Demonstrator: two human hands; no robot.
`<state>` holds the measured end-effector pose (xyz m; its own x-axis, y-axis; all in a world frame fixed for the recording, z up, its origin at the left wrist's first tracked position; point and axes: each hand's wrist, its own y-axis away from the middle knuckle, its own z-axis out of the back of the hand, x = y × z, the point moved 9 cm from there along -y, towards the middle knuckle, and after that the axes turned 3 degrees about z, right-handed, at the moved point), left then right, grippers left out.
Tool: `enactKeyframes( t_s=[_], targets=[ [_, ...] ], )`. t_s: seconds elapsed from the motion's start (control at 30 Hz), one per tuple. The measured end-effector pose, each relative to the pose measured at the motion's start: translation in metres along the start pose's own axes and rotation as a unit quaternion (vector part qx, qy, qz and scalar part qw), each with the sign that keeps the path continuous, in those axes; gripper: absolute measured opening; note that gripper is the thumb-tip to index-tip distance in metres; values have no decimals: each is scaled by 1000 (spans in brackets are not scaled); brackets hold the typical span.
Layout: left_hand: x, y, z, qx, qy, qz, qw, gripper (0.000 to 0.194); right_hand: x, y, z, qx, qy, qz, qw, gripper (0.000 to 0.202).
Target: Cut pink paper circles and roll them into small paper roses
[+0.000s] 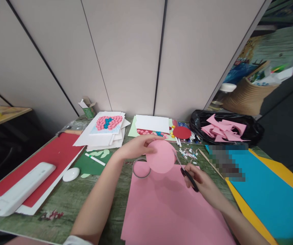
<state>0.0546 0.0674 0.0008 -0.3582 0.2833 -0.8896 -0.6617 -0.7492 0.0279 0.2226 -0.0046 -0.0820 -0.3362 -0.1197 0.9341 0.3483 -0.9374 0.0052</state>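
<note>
A round piece of pink paper (160, 157) is pinched at its upper left by my left hand (138, 145). My right hand (197, 180) grips scissors (191, 178) with black handles, and their blades reach up to the right edge of the round. Whether the blades are apart is too small to make out. Below lies a large pink sheet (167, 211) on the table, partly covered by my right hand and forearm. A thin grey ring (141, 177) rests across its upper left corner, just under my left hand.
At the back right, pink offcuts (223, 129) fill a black plastic bag (256, 134). Blue sheets (271, 190) lie on the right. Left are a white bar-shaped device (21, 189), a white mouse (71, 174) and a marker (95, 159). A flower-covered card (108, 122) tops white sheets near the wall.
</note>
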Motion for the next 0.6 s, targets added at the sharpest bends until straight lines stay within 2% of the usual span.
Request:
enactKeyframes(
  t_s=[0.33,0.6],
  targets=[
    [-4,-1,-10,15,-60,3,998,52,-3,0,-3,15,-21,-4,1000,23],
    [-4,0,-10,24,-28,-3,999,52,-3,0,-3,13,-12,-3,1000,23]
  ],
)
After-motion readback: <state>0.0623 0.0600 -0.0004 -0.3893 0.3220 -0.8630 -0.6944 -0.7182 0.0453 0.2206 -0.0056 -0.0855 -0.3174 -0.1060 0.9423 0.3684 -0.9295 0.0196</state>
